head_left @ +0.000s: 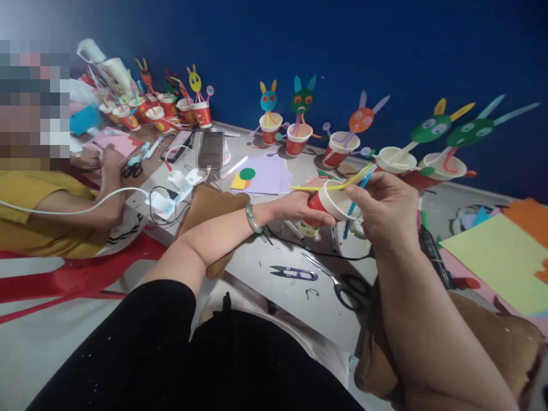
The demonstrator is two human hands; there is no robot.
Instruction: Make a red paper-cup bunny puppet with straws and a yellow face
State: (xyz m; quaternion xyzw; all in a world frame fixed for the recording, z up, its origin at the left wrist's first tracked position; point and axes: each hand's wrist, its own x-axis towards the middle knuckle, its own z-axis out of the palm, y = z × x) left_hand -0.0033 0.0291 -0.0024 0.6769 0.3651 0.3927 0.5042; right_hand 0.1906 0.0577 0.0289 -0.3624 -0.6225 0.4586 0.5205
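My left hand (295, 206) is wrapped around a red paper cup (336, 201), tilted with its white mouth toward my right hand. At the cup's rim my right hand (391, 202) pinches a blue strip (350, 217) and a yellow strip (317, 188); whether they are straws or folded paper I cannot tell. The yellow one crosses over the cup's mouth and sticks out to the left, while the blue one slants down outside the rim. Below the hands lie thread snips (295, 273) and black-handled scissors (342, 285).
Cup figures with paper rabbit heads (302, 101) line the blue wall. Purple paper (272, 171), a power strip (171, 197) and cables lie left. Coloured sheets (492, 257) and a black marker (434, 257) are right. A person in a yellow shirt (38, 205) works at left.
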